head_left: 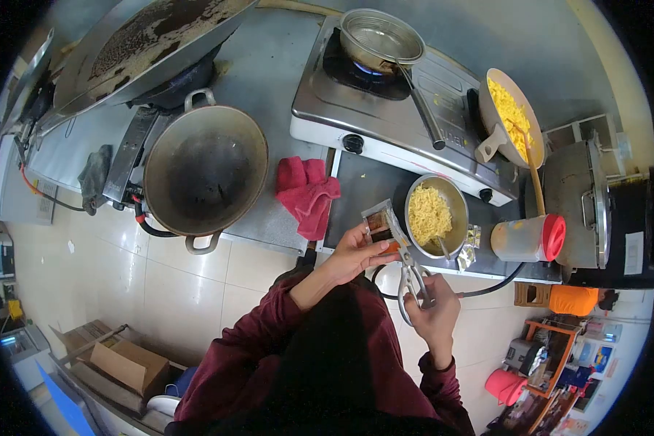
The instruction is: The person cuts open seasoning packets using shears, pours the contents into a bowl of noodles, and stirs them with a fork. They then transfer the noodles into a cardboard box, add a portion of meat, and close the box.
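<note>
My left hand (pixel 352 254) pinches a small foil sachet (pixel 380 221) beside the steel bowl (pixel 454 211) of crinkled yellow noodles. My right hand (pixel 434 309) grips metal scissors (pixel 411 272), blades at the sachet. Steel counter (pixel 269 65), pale tiled floor (pixel 160 283).

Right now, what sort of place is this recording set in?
Probably a small commercial or street-food kitchen: a lit gas stove, two large woks, and a steel bowl of noodles on the steel counter.
</note>
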Demonstrator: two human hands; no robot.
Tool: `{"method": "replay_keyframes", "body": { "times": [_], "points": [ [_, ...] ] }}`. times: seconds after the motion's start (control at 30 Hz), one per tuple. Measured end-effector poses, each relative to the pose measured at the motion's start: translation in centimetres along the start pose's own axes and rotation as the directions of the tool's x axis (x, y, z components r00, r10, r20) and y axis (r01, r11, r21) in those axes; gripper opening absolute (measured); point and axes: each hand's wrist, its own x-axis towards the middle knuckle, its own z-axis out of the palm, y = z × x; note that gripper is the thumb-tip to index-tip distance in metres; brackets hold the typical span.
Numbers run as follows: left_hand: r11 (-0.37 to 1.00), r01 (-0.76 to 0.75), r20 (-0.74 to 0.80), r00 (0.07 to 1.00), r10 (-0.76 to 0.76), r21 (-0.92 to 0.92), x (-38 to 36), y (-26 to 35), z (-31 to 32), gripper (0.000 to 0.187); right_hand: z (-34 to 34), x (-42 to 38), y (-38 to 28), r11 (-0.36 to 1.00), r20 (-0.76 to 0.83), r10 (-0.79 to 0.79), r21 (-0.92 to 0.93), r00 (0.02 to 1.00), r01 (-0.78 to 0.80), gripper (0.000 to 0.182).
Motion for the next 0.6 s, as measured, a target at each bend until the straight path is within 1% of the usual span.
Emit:
{"method": "replay_keyframes", "body": {
  "times": [0.07, 0.17, 0.2, 0.3, 0.4, 0.47, 0.6],
  "points": [
    [1.000, 0.006, -0.015, 1.000, -0.006, 0.012, 0.0, -0.1, -0.1, 0.047, 0.3, -0.1, 0.5, 0.999, -0.024, -0.017, 0.031, 1.000, 0.017, 0.026],
    [0.998, 0.010, -0.018, 1.000, -0.009, 0.058, 0.1, -0.6, -0.4, 0.046, -0.2, 0.0, -0.3, 0.999, 0.021, 0.044, -0.028, 0.999, -0.043, 0.025],
    [0.997, 0.012, -0.014, 1.000, -0.011, 0.077, 0.1, -0.8, -0.5, 0.046, -0.1, 0.1, -0.3, 0.999, 0.019, 0.035, -0.032, 0.999, -0.034, 0.025],
    [1.000, 0.007, -0.010, 1.000, -0.007, 0.005, 0.1, -0.8, -0.3, 0.045, 0.0, 0.4, -0.3, 0.999, 0.020, 0.025, -0.042, 0.999, -0.025, 0.024],
    [0.998, 0.038, -0.030, 0.999, -0.036, 0.056, 0.2, -0.6, -0.7, 0.045, 0.1, 0.5, -0.3, 0.999, 0.028, 0.035, -0.040, 0.999, -0.034, 0.025],
    [0.996, 0.053, -0.019, 0.998, -0.051, 0.066, 0.0, -0.5, -0.9, 0.045, 0.3, 0.5, 0.0, 1.000, 0.021, 0.014, -0.011, 1.000, -0.014, 0.026],
    [0.994, 0.086, 0.031, 0.996, -0.088, 0.074, 0.2, -1.2, -1.8, 0.044, 0.7, 1.0, -0.8, 0.998, 0.020, 0.022, -0.063, 1.000, -0.020, 0.025]
  ]
}}
